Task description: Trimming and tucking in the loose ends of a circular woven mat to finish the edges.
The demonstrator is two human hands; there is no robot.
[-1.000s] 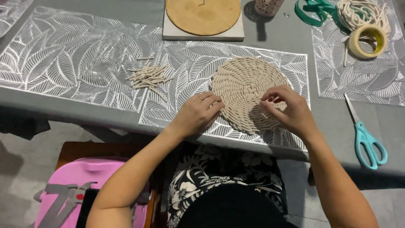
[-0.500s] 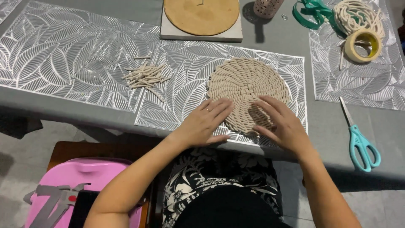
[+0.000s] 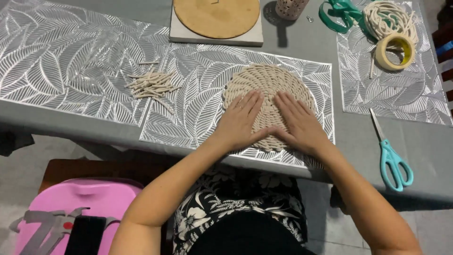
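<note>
Hands [image 3: 271, 120] now flat on rope mat [image 3: 269, 85]

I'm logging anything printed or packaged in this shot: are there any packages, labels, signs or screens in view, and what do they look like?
No packages, labels, signs or screens show.
Nearest to one: pink plastic thing, lower left beside the person, rounded, with raised grey shapes on its face.
Both hands, left hand and right hand, lie flat on a plain round cream rope mat.

Teal scissors [image 3: 390, 155], tape roll [image 3: 395, 51], cord offcuts [image 3: 152, 84]
</note>
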